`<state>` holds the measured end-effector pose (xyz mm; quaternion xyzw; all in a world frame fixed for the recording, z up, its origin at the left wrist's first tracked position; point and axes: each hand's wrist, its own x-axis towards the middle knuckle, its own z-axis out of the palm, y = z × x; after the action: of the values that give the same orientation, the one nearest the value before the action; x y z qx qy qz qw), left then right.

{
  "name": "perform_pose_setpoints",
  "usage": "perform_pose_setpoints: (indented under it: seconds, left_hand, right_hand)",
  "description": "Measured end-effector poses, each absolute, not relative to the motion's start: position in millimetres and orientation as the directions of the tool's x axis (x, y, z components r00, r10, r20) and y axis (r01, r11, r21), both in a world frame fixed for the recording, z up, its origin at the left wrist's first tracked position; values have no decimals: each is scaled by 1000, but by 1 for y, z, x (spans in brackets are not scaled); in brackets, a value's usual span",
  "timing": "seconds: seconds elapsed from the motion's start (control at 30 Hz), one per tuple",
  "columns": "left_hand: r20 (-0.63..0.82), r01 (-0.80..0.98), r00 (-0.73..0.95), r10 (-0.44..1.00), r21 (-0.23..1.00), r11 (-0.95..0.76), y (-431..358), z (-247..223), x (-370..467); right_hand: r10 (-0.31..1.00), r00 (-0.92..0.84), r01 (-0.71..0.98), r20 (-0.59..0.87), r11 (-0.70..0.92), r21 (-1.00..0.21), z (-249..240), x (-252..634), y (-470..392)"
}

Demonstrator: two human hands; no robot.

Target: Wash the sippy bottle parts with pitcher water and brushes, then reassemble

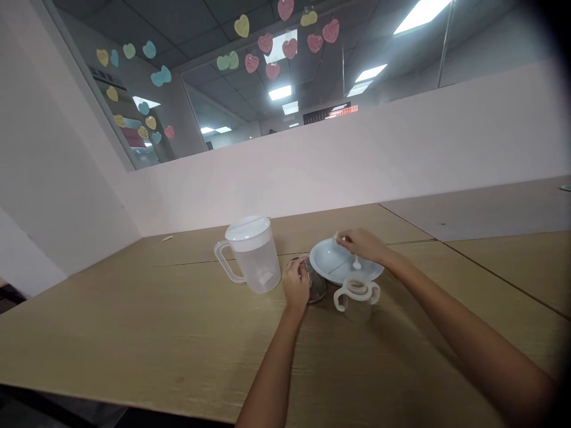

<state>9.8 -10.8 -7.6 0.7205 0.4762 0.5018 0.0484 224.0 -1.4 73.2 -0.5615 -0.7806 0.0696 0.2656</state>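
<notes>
One left grip holds the clear vessel; right grip pinches narrow above bowl.

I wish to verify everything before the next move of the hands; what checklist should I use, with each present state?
1. Translucent white plastic pitcher with side handle upright, lid on: ok.
2. Left hand at the transparent brownish rounded object: ok; firmness of grip: cannot tell.
3. Right hand away from the pale blue shallow round bowl: not ok, it is above it.
4. Bowl free of contents: not ok, a small white piece appears inside.
5. Clear cup with two white curved handles upright: ok.
6. Gap between cup and bowl: cannot tell, they overlap in view.
</notes>
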Motion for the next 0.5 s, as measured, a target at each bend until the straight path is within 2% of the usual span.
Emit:
perform_pose_setpoints:
  seconds: [0.07, 0.23, 0.5]
  left_hand:
    - [660, 671, 43, 750, 537, -511, -10, -7, 8]
    - [584, 783, 41, 811, 485, -389, -7, -13, 5]
    - [546, 874, 153, 823, 315, -371, -3, -20, 1]
  right_hand:
    - [880, -170, 786, 443, 392, -478, 91, 227, -14]
    - [885, -289, 595, 366, 465, -656, 121, 223, -49]
    - [862, -455, 595, 222, 480, -645, 115, 203, -57]
